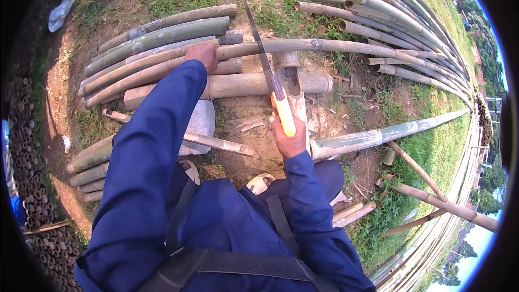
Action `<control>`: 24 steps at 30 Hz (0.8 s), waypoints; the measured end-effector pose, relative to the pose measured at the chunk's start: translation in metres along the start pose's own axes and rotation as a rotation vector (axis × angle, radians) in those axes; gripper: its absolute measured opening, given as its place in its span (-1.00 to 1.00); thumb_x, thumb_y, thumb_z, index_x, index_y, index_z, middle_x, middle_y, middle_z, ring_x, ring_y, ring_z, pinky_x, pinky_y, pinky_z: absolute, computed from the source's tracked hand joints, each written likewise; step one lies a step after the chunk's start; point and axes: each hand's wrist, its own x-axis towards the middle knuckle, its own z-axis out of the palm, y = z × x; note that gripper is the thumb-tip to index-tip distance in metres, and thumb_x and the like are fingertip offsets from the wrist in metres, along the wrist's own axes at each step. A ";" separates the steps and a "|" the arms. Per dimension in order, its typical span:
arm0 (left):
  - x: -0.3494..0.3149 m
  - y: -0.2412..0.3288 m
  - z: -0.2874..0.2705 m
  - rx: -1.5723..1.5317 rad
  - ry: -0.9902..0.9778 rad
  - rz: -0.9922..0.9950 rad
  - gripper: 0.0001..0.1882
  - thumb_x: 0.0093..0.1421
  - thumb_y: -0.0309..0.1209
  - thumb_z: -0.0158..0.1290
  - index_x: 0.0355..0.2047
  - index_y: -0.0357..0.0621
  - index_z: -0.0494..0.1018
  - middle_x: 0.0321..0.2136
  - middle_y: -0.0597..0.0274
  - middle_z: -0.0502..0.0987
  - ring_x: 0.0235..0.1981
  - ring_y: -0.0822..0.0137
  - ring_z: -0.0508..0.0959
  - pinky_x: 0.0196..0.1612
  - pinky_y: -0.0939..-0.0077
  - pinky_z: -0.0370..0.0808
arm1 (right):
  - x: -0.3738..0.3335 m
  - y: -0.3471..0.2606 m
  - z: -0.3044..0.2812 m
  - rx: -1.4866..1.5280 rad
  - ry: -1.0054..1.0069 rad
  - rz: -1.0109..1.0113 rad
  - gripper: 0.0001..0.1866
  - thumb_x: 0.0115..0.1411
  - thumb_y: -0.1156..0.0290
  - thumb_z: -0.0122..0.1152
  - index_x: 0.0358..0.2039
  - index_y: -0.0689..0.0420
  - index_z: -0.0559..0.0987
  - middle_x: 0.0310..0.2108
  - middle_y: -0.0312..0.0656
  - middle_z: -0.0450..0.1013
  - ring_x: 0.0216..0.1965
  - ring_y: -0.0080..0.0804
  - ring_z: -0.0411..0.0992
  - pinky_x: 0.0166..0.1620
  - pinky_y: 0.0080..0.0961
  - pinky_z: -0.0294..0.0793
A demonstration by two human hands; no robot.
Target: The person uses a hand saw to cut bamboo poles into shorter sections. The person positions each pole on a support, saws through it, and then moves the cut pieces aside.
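My right hand [290, 139] is closed around the yellow-orange handle of a handsaw [266, 67]. The saw's long dark blade points away from me and crosses a long bamboo pole [346, 46]. On that pole, left of the blade, my left hand [203, 55] is clenched, its fingers partly hidden. Whether the pole runs on past this hand is unclear. Beneath the pole lies a thick bamboo log [232, 85], with a notched bamboo piece [292, 81] across it. Shorter bamboo lengths [162, 37] lie side by side beside and beyond my left hand.
Long bamboo poles [378, 5] fan out at the far right. A greenish pole [378, 138] extends rightward near my right knee, with crossed bamboo props [432, 197] nearby. A split bamboo strip [216, 143] lies before my feet, by a pale sack [201, 121]. Stacked bamboo ends [27, 157] line the left.
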 end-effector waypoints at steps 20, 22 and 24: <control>-0.002 -0.007 0.006 0.003 0.001 -0.015 -0.73 0.14 -0.43 0.04 -0.14 -0.10 0.59 -0.17 -0.11 0.65 -0.07 -0.09 0.64 -0.01 0.02 0.57 | -0.127 -0.031 -0.050 0.011 0.005 0.189 -0.87 0.23 0.56 0.29 -0.23 0.34 0.62 -0.50 -0.15 0.57 -0.44 -0.51 0.54 -0.34 -0.46 0.51; -0.001 0.005 0.002 -0.011 0.037 0.025 -0.73 0.14 -0.43 0.03 -0.14 -0.10 0.58 -0.18 -0.11 0.65 -0.08 -0.09 0.65 -0.02 0.02 0.57 | -0.138 -0.053 -0.048 -0.053 -0.041 0.185 -0.83 0.23 0.57 0.28 -0.17 0.35 0.62 -0.44 -0.06 0.61 -0.40 -0.46 0.60 -0.31 -0.46 0.54; 0.013 0.000 0.004 0.009 0.020 -0.004 -0.71 0.16 -0.38 0.07 -0.10 -0.06 0.56 -0.19 -0.10 0.66 -0.09 -0.09 0.65 -0.04 -0.01 0.57 | -0.139 -0.048 -0.044 -0.145 -0.042 0.087 -0.89 0.23 0.56 0.29 -0.26 0.33 0.61 -0.54 -0.07 0.57 -0.52 -0.37 0.59 -0.41 -0.43 0.51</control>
